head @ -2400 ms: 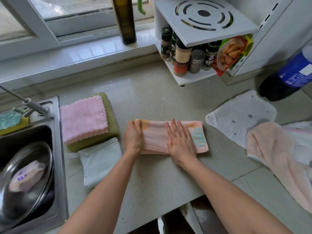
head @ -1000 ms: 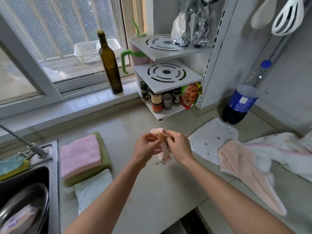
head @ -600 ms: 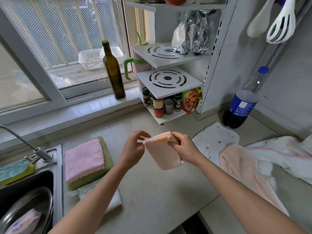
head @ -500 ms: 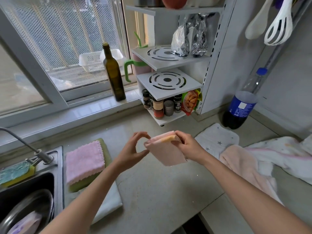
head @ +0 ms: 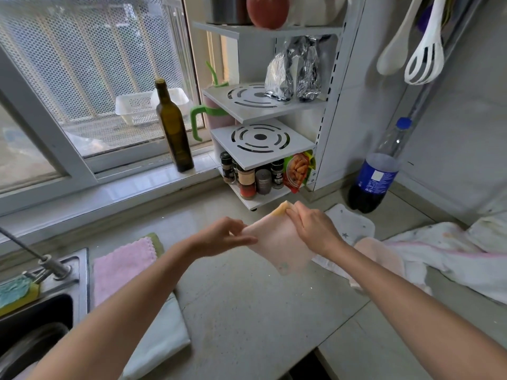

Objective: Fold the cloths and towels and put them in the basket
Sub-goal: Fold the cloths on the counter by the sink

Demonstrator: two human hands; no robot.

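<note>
A folded pale pink cloth (head: 277, 242) with an orange corner hangs in the air above the counter. My right hand (head: 312, 229) grips its upper right corner. My left hand (head: 223, 237) pinches its left edge. To the left, a folded pink towel (head: 123, 263) lies on a green one (head: 157, 240), with a folded white cloth (head: 162, 335) in front of them. Unfolded cloths lie at the right: a white star-print one (head: 351, 224), a pale pink towel (head: 384, 256) and a large white one (head: 452, 253). A white basket (head: 137, 106) shows beyond the window mesh.
A sink (head: 33, 319) with a tap (head: 41, 263) and sponge (head: 16, 293) is at the left. A dark green bottle (head: 174, 130) stands on the sill. A white shelf rack (head: 263, 149) holds spice jars (head: 247, 178). A cola bottle (head: 375, 171) stands at the right wall.
Both hands lifted the pink cloth off the counter and folded it smaller in the air. The view tilted up. My left hand, briefly off the cloth, now pinches its left edge.
</note>
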